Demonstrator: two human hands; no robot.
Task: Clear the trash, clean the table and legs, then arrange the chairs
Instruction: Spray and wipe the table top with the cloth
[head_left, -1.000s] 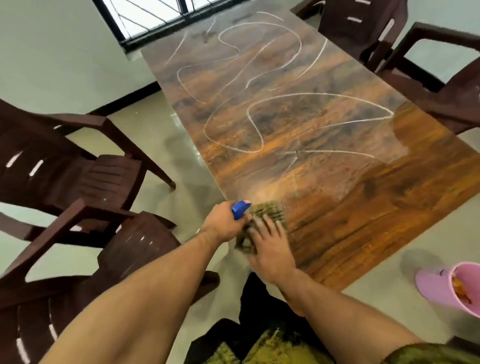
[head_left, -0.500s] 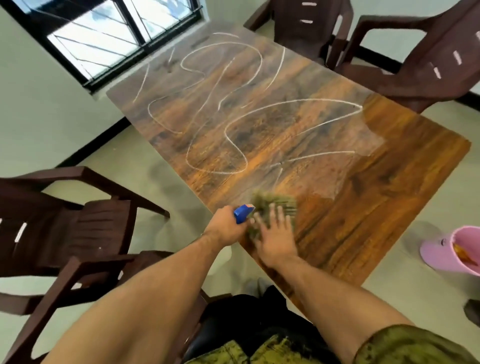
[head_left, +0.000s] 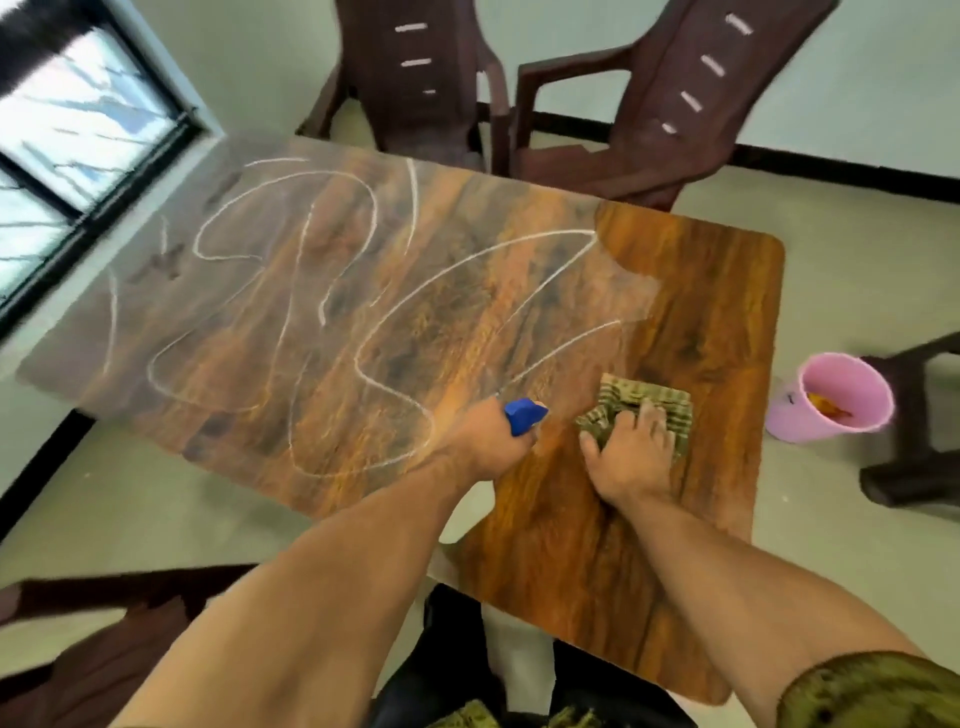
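A wood-grain table (head_left: 701, 322) carries looping white chalk lines (head_left: 363, 291) over its left and middle; the right end looks darker, without lines. My right hand (head_left: 631, 457) presses a green checked cloth (head_left: 644, 402) flat on the table near the right end, fingers spread over it. To its left, my left hand (head_left: 491, 441) grips a spray bottle with a blue nozzle (head_left: 524, 414); the bottle's body is hidden by the hand.
Two brown plastic chairs (head_left: 675, 104) stand at the table's far side, another chair (head_left: 93, 649) at the near left. A pink bin (head_left: 831, 400) holding orange scraps sits on the floor at right, beside a dark stool (head_left: 914, 415). A window (head_left: 67, 135) is at left.
The view has swung to the right along the table. My right hand has slid the cloth away from my left hand toward the table's right end; the bottle hand stays beside it.
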